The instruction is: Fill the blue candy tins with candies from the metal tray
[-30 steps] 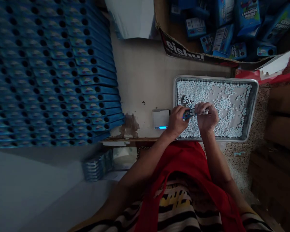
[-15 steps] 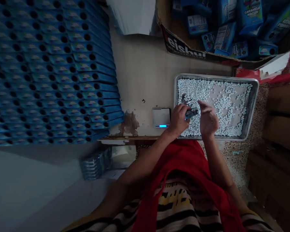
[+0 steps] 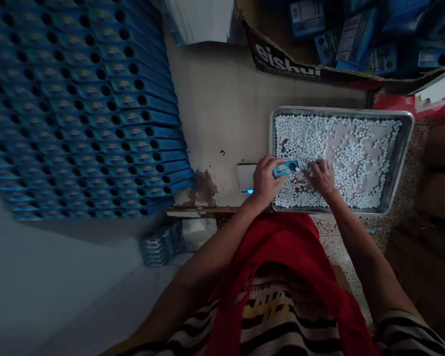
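My left hand (image 3: 267, 180) is closed around a small blue candy box (image 3: 285, 168), tilted so that its dark round opening points right. A white piece shows by that opening. Under the box lies a metal tray (image 3: 403, 158) spread with many small pale candies (image 3: 300, 136). My right hand (image 3: 322, 177) is palm down over the tray, its bent fingers apart and reaching among the candies just right of the box. Its fingertips are partly hidden. Left of my left hand, a small digital scale (image 3: 246, 174) with a lit blue display is partly covered by that hand.
Rows of stacked blue boxes (image 3: 77, 118) fill the left side. At the back right stands a cardboard carton (image 3: 282, 59) with loose blue boxes. A pale stack (image 3: 203, 22) sits at the back. More packs (image 3: 159, 247) lie below the table edge (image 3: 207, 209).
My right hand has turned from a raised, sideways pose to palm down, fingers among the candies. The box in my left hand has tilted, showing its printed face and opening. The view has shifted slightly.
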Demonstrator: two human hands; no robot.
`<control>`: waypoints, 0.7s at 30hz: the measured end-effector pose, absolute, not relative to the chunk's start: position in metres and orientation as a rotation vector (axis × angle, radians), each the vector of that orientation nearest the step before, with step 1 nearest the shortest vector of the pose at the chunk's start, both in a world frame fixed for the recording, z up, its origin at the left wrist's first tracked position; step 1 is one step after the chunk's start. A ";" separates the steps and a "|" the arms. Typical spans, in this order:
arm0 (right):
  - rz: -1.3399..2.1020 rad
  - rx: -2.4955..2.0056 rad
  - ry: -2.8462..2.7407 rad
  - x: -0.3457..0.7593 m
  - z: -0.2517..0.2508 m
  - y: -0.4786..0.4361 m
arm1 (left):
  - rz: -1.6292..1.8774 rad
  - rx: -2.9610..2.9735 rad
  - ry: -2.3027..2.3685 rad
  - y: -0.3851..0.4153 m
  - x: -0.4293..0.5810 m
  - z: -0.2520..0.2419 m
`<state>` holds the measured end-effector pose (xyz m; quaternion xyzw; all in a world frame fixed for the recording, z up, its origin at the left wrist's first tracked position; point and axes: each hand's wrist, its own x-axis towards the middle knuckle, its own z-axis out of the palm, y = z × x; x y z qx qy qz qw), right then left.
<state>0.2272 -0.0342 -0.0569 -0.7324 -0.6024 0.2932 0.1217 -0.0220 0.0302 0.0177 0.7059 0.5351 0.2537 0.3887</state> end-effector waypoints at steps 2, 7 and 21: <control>0.897 -2.144 -1.317 0.231 -0.051 -0.016 | 0.650 1.707 1.384 0.032 -0.028 0.019; 1.316 -1.510 -0.127 0.224 0.003 0.002 | 0.713 1.459 1.314 0.031 -0.024 0.014; 1.223 -1.073 -0.323 0.157 0.077 0.025 | 0.643 1.690 1.272 0.029 0.009 0.024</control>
